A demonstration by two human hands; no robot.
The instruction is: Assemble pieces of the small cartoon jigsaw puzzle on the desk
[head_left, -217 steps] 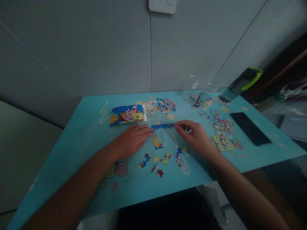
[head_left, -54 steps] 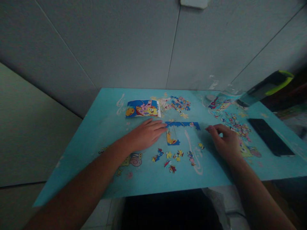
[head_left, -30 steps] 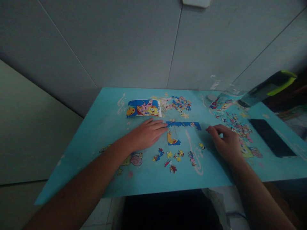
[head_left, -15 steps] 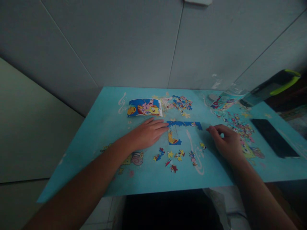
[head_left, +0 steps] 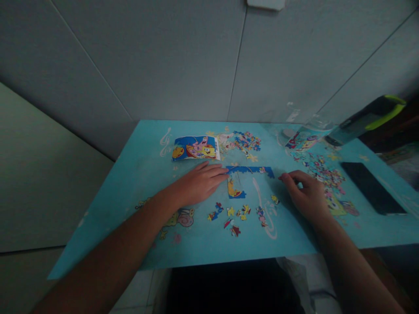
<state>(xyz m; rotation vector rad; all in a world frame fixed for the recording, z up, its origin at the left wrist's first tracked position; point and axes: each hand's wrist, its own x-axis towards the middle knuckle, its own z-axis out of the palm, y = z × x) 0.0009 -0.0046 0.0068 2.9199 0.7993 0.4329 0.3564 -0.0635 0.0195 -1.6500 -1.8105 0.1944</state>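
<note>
My left hand [head_left: 198, 184] lies flat and open on the turquoise table [head_left: 137, 174], fingertips touching the left end of a joined strip of blue puzzle pieces [head_left: 250, 170]. A short column of joined pieces [head_left: 234, 188] hangs down from that strip. My right hand [head_left: 306, 196] rests to the right of the strip with its fingers curled and pinched; what they hold, if anything, is too small to make out. Several loose pieces [head_left: 238, 214] lie in front of the strip between my hands.
A printed reference picture [head_left: 195, 148] lies behind my left hand, with a heap of pieces [head_left: 245, 141] beside it. More pieces [head_left: 322, 170] spread at the right, near a black phone [head_left: 371, 186], a clear bag [head_left: 303, 137] and a dark bottle with a green lid [head_left: 366, 120].
Since 7 seconds ago my right hand drew back from the strip's right end to the right. Over the last second both hands have stayed almost still.
</note>
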